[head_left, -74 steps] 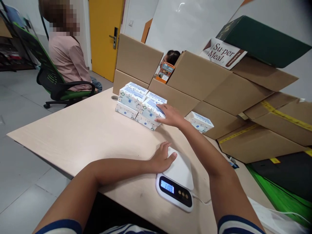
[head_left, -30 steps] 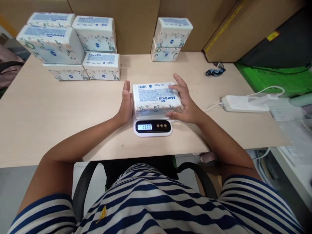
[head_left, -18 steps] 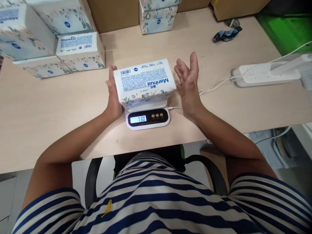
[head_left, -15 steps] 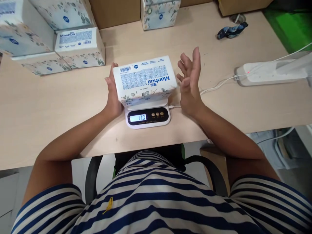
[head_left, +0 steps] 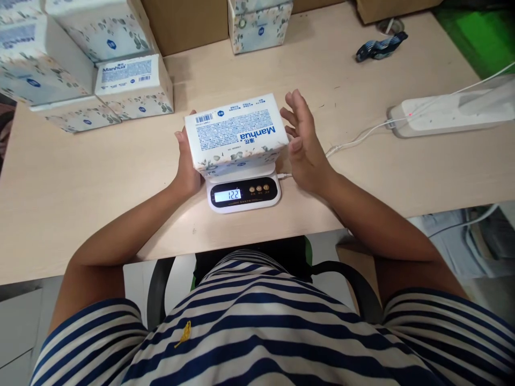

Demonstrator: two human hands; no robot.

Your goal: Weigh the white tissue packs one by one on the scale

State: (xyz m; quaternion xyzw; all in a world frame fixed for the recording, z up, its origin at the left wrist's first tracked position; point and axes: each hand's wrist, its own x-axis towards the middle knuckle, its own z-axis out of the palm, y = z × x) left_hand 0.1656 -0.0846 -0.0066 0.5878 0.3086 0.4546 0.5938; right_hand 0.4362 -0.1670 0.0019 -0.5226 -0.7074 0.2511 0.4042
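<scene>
A white tissue pack (head_left: pixel 235 134) printed "Manhua" sits over the platform of a small white kitchen scale (head_left: pixel 244 194), whose display reads 12.2. My left hand (head_left: pixel 185 163) is pressed against the pack's left end, fingers curled behind it. My right hand (head_left: pixel 302 145) meets the pack's right end with its fingers stretched upward, so the pack is clamped between both hands.
More tissue packs (head_left: pixel 132 86) are stacked at the far left, and another stack (head_left: pixel 259 24) stands against cardboard boxes (head_left: pixel 189 21). A white power strip (head_left: pixel 442 113) with cables lies on the right. A blue strap (head_left: pixel 380 47) lies at the far right. The beige desk (head_left: pixel 80 182) ends just before my lap.
My right hand has moved in from open air onto the pack's right end. The scale reading has dropped from 73.0 to 12.2. My left hand stays on the left end.
</scene>
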